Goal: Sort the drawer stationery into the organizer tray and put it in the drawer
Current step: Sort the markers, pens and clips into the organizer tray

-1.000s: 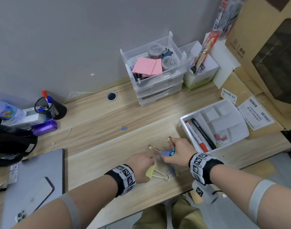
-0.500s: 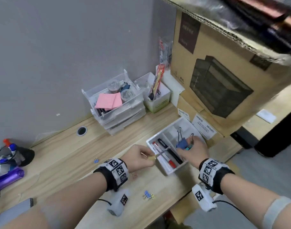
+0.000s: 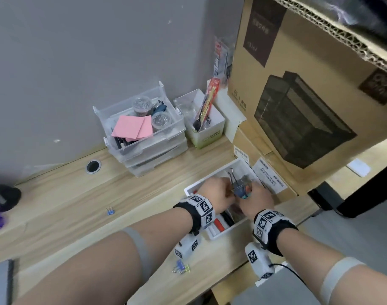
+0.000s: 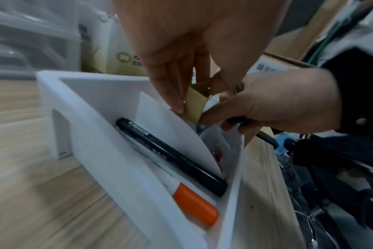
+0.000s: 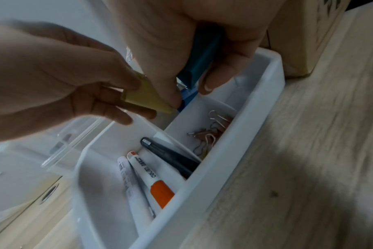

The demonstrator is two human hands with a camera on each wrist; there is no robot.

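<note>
The white organizer tray (image 3: 226, 231) (image 4: 109, 161) (image 5: 241, 143) stands at the desk's right edge. Both hands hover over its small compartments. My left hand (image 3: 219, 194) (image 4: 179, 94) pinches a yellow binder clip (image 4: 195, 104) (image 5: 147, 96). My right hand (image 3: 257, 198) (image 5: 194, 79) grips blue binder clips (image 3: 241, 191) (image 5: 204, 55), their wire handles sticking up. In the long compartment lie a black pen (image 4: 170, 155) (image 5: 170, 155) and an orange-capped marker (image 4: 194, 203) (image 5: 151, 178). A small compartment holds rose-coloured clips (image 5: 211, 133).
Small binder clips lie loose on the desk, one (image 3: 110, 211) left of the hands and a few (image 3: 181, 267) at the front edge. Clear stacked drawers (image 3: 144, 139) stand against the wall. Cardboard boxes (image 3: 298, 95) crowd the right. A cable hole (image 3: 93, 166) is at the back.
Both hands carried their binder clips rightward from the desk centre to over the organizer tray, then drew together above its small compartments. The head view swung right.
</note>
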